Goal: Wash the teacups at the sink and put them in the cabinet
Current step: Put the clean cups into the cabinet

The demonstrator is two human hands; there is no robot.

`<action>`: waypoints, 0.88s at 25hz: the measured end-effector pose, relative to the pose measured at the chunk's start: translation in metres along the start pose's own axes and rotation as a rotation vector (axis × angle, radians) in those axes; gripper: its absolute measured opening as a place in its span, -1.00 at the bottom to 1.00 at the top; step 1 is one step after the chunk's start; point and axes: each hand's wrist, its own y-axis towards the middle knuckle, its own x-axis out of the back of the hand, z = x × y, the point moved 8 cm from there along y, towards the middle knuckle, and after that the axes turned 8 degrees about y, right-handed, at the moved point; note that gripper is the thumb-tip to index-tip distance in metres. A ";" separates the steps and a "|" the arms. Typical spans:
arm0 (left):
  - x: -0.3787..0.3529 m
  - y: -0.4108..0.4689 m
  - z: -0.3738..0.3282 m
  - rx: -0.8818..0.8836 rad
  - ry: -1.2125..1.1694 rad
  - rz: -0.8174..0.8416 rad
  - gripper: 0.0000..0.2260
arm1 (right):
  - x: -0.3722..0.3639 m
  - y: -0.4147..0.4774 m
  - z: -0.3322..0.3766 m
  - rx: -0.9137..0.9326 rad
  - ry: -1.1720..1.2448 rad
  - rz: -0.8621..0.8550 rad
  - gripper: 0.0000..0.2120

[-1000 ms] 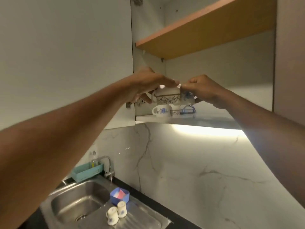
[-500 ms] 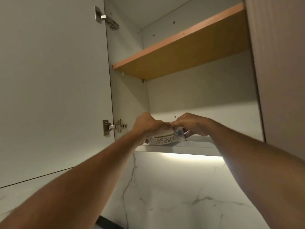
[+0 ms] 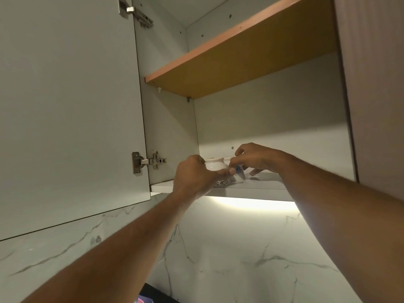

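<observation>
Teacups (image 3: 215, 166) sit on the cabinet shelf (image 3: 262, 190), washing seemingly done; left hand (image 3: 193, 177) grips one; right hand (image 3: 256, 159) pinches the other; only releasing them appears left.

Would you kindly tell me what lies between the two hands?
A teacup, on the shelf: the left hand grips it, the right hand is at its other side. The head view shows this.

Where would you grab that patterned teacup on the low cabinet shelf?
Probably by its rounded wall below the rim, coming from the open front: the teacup is at the front edge of the shelf, and the cabinet's side wall blocks the left. The left hand grips it roughly so; the handle is hidden.
</observation>
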 end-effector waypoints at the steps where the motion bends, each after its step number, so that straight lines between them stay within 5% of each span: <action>1: -0.001 -0.003 0.004 0.013 -0.017 -0.005 -0.25 | -0.001 0.000 0.000 0.006 -0.027 -0.005 -0.66; 3: -0.001 -0.007 0.009 0.025 -0.044 -0.022 -0.29 | -0.003 0.000 0.002 0.015 -0.081 -0.019 -0.73; 6: 0.005 -0.013 0.006 -0.011 -0.037 -0.057 -0.05 | -0.011 0.001 0.003 0.010 -0.163 0.005 -0.73; 10: 0.006 -0.007 0.010 -0.071 0.012 -0.097 0.11 | -0.017 0.002 0.001 0.020 -0.295 0.038 -0.50; 16: 0.005 0.008 0.015 -0.034 0.034 -0.087 -0.33 | -0.013 0.014 -0.001 0.030 -0.293 0.017 -0.55; 18: 0.003 0.010 0.015 -0.026 0.089 -0.101 -0.11 | -0.019 0.014 -0.001 0.031 -0.314 0.055 -0.57; 22: 0.000 0.011 0.013 -0.014 0.314 -0.105 0.14 | -0.019 0.017 -0.002 0.084 -0.355 0.034 -0.28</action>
